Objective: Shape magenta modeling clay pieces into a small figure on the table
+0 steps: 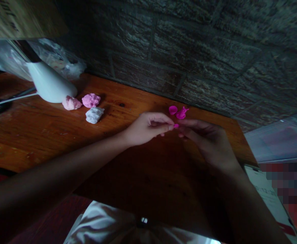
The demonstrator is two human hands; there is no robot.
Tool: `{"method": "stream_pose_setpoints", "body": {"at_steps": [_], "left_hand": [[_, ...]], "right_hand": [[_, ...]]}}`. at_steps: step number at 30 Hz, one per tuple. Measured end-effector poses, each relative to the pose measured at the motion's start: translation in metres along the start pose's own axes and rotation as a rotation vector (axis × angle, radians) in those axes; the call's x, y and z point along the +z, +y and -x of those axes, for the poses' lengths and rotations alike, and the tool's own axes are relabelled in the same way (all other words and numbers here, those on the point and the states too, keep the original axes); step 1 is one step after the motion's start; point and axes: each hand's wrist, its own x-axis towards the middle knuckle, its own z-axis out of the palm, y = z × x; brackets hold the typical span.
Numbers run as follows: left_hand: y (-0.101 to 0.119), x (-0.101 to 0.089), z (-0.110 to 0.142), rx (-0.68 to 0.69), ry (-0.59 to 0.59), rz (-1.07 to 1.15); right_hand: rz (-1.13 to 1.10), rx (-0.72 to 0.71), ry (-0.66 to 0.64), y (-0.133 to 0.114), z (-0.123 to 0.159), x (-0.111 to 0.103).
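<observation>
Between the fingertips of both hands is a small magenta piece of modelling clay [176, 126]. My left hand [148, 128] is closed in a pinch on its left side. From the right, my right hand [206, 139] pinches the same piece with thumb and forefinger. Just beyond the fingers lie a magenta rounded clay disc [173, 110] and a magenta clay figure [182, 113] with thin prongs on top. Farther left on the wooden table [123, 152] sit a pale pink clay lump [71, 103], a brighter pink clay lump [91, 100] and a white clay lump [94, 115].
A lamp with a white base [50, 83] stands at the back left, its cable [13, 101] running left. Behind it is a crumpled clear plastic bag [62, 59]. A dark brick-patterned wall [163, 51] borders the table's back. Some white object [267, 193] lies at the right edge.
</observation>
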Motion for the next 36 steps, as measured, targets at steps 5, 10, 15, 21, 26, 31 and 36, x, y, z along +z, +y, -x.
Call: {"method": "stream_pose_setpoints", "body": {"at_steps": [5, 10, 15, 21, 26, 31, 36], "left_hand": [[0.0016, 0.0001, -0.0001, -0.043, -0.007, 0.02], [0.0018, 0.0007, 0.0008, -0.057, -0.003, 0.059], [0.0011, -0.0001, 0.0006, -0.062, -0.02, 0.05], [0.0002, -0.0002, 0.0004, -0.065, -0.024, 0.074], [0.0017, 0.0002, 0.0013, -0.101, -0.027, 0.106], [0.0029, 0.0, 0.0007, -0.112, -0.018, 0.132], [0.0031, 0.0002, 0.0006, -0.122, -0.023, 0.164]], "right_hand": [[0.026, -0.028, -0.049, 0.0014, -0.0003, -0.0028], [0.024, -0.042, -0.076, 0.0025, -0.0022, -0.0027], [-0.002, -0.032, -0.066, 0.0026, -0.002, -0.0018], [0.033, -0.047, -0.079, 0.0019, -0.0014, -0.0017], [0.061, -0.039, -0.074, 0.0008, -0.0018, -0.0006], [0.027, -0.048, -0.096, -0.0005, -0.0014, -0.0001], [0.029, -0.04, -0.099, 0.0002, -0.0014, -0.002]]}}
